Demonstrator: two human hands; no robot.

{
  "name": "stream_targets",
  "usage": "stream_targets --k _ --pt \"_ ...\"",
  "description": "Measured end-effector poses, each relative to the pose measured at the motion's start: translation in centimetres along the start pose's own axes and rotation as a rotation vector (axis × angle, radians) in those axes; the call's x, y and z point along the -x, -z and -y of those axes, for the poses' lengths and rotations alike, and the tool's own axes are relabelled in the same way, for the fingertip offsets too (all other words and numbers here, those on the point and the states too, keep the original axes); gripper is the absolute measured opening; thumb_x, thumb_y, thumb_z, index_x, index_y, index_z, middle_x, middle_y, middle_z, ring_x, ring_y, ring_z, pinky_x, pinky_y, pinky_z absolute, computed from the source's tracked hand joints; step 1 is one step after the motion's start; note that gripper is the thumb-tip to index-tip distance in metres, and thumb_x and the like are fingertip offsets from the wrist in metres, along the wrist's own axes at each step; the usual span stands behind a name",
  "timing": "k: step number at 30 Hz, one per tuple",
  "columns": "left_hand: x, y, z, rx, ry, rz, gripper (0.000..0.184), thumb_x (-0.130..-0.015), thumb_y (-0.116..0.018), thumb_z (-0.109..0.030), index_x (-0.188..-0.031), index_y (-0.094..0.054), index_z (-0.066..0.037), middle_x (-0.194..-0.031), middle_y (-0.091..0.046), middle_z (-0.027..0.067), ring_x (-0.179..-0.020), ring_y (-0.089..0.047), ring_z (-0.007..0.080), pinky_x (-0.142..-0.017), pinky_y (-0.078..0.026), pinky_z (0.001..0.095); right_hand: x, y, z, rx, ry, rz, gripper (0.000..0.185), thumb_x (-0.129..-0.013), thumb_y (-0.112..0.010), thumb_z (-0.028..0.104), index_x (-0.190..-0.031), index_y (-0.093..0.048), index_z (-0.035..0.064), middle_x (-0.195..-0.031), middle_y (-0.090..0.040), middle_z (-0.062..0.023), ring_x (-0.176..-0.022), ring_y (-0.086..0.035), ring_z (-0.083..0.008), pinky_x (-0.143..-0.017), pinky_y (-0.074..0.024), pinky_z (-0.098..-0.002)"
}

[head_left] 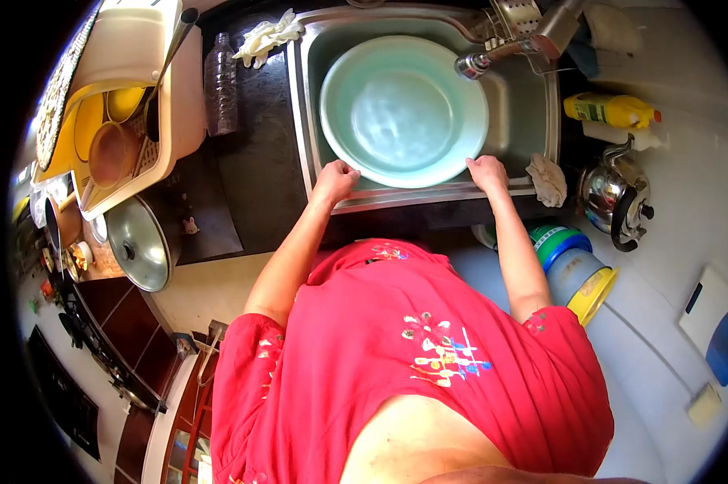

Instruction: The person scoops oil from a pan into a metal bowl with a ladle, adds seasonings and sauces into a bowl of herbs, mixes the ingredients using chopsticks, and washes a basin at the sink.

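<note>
A pale green plastic basin (404, 161) sits in the metal sink (513, 113), its near rim close to the sink's front edge. My left hand (336, 181) pinches that rim at the near left, fingers closed. On the near right, my right hand (487, 173) has its fingers closed on the same rim. Bright rippled reflections show inside the basin, perhaps water. Above its right side hangs the faucet head (472, 64); I cannot see any stream from it. A crumpled cloth (547, 181) lies on the sink's edge, right of my right hand.
Left of the sink are a white glove (269, 37), a clear plastic bottle (221, 85), a dish rack (188, 97) with bowls, and a pan lid (140, 242). At right stand a yellow bottle (614, 110) and a metal kettle (614, 189). Lidded buckets (574, 270) sit below.
</note>
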State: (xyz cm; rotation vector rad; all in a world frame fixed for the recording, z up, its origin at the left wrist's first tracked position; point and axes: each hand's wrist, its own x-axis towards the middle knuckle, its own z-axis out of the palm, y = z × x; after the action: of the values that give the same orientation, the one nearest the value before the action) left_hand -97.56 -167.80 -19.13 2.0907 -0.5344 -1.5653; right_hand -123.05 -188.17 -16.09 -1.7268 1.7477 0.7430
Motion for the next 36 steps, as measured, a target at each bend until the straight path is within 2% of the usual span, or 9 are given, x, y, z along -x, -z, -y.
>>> stream_targets --k 3,7,13,16,26,29,32,35,36 --pt "-0.7 0.0 -0.1 -0.061 0.030 0.026 0.027 -0.083 -0.059 -0.021 -0.085 -0.062 0.005 -0.066 -0.060 0.0083 -0.048 -0.053 0.0140 -0.044 -0.043 0.0278 0.1 0.0 0.0 -0.015 -0.001 0.022 0.036 -0.083 -0.055 0.040 -0.092 -0.067 0.0080 -0.102 -0.063 -0.0163 -0.099 -0.057 -0.0347 -0.084 -0.0444 -0.0433" --pt "-1.5 0.1 -0.2 -0.213 0.023 0.062 0.032 -0.082 -0.059 -0.024 -0.073 -0.064 0.006 -0.055 -0.059 0.0103 -0.043 -0.054 0.0169 -0.044 -0.044 0.0305 -1.2 -0.8 -0.6 -0.053 -0.012 0.066 0.036 -0.083 -0.055 0.040 -0.093 -0.067 0.0075 -0.103 -0.062 -0.0162 -0.099 -0.057 -0.0348 -0.084 -0.0447 -0.0431" --pt "-2.5 -0.3 -0.1 -0.247 0.035 -0.008 0.033 -0.080 -0.060 -0.024 -0.066 -0.063 0.006 -0.056 -0.061 0.0124 -0.045 -0.056 0.0181 -0.045 -0.046 0.0317 -3.0 -2.1 -1.7 -0.119 0.006 0.082 0.035 -0.082 -0.057 0.038 -0.092 -0.067 0.0062 -0.100 -0.063 -0.0175 -0.097 -0.058 -0.0346 -0.083 -0.0455 -0.0414" --pt "-2.0 -0.3 -0.9 -0.235 0.097 -0.021 0.026 -0.076 -0.059 -0.022 -0.067 -0.065 0.002 -0.062 -0.064 0.0145 -0.058 -0.064 0.0253 -0.066 -0.051 0.0366 -2.9 -2.2 -1.6 -0.136 -0.009 0.075 0.034 -0.081 -0.058 0.037 -0.093 -0.067 0.0053 -0.100 -0.063 -0.0180 -0.096 -0.058 -0.0348 -0.083 -0.0457 -0.0408" --pt "-4.8 -3.6 1.6 -0.009 0.172 -0.094 0.015 -0.071 -0.049 -0.001 -0.074 -0.062 0.006 -0.065 -0.064 0.0172 -0.059 -0.065 0.0248 -0.060 -0.052 0.0345 -2.9 -2.5 1.2 -0.038 -0.099 0.001 0.032 -0.081 -0.060 0.027 -0.102 -0.063 0.0039 -0.108 -0.060 -0.0180 -0.103 -0.057 -0.0333 -0.086 -0.0455 -0.0398" --pt "-5.7 -4.9 2.2 -0.018 0.169 -0.090 0.019 -0.072 -0.053 -0.008 -0.078 -0.061 0.008 -0.074 -0.064 0.0213 -0.069 -0.065 0.0293 -0.066 -0.051 0.0378 -3.8 -2.8 2.9 0.070 -0.078 0.056 0.035 -0.081 -0.058 0.028 -0.108 -0.061 0.0056 -0.115 -0.057 -0.0176 -0.108 -0.054 -0.0313 -0.089 -0.0449 -0.0395" --pt "-3.2 -2.1 -1.1 -0.077 0.080 -0.098 0.026 -0.075 -0.057 -0.019 -0.081 -0.063 0.006 -0.072 -0.065 0.0175 -0.066 -0.064 0.0279 -0.067 -0.051 0.0370 -2.3 -1.3 4.3 0.094 -0.067 0.020 0.036 -0.082 -0.056 0.031 -0.108 -0.061 0.0066 -0.114 -0.058 -0.0153 -0.108 -0.054 -0.0317 -0.089 -0.0444 -0.0403" --pt "-1.8 0.2 -1.1 0.133 0.028 -0.037 0.029 -0.083 -0.056 -0.021 -0.095 -0.063 0.004 -0.065 -0.063 0.0102 -0.048 -0.055 0.0156 -0.047 -0.046 0.0295 -3.7 -1.3 1.6 -0.028 0.009 -0.037 0.029 -0.082 -0.057 0.032 -0.087 -0.067 0.0052 -0.088 -0.066 -0.0127 -0.087 -0.062 -0.0281 -0.076 -0.0468 -0.0385" --pt "-0.7 0.9 -1.3 0.240 -0.039 -0.028 0.030 -0.086 -0.054 -0.020 -0.100 -0.060 0.005 -0.064 -0.061 0.0084 -0.044 -0.050 0.0128 -0.042 -0.041 0.0262 -5.0 -2.2 -0.4 -0.122 0.103 -0.080 0.030 -0.081 -0.058 0.034 -0.077 -0.066 0.0056 -0.076 -0.066 -0.0086 -0.071 -0.062 -0.0238 -0.068 -0.0460 -0.0375"
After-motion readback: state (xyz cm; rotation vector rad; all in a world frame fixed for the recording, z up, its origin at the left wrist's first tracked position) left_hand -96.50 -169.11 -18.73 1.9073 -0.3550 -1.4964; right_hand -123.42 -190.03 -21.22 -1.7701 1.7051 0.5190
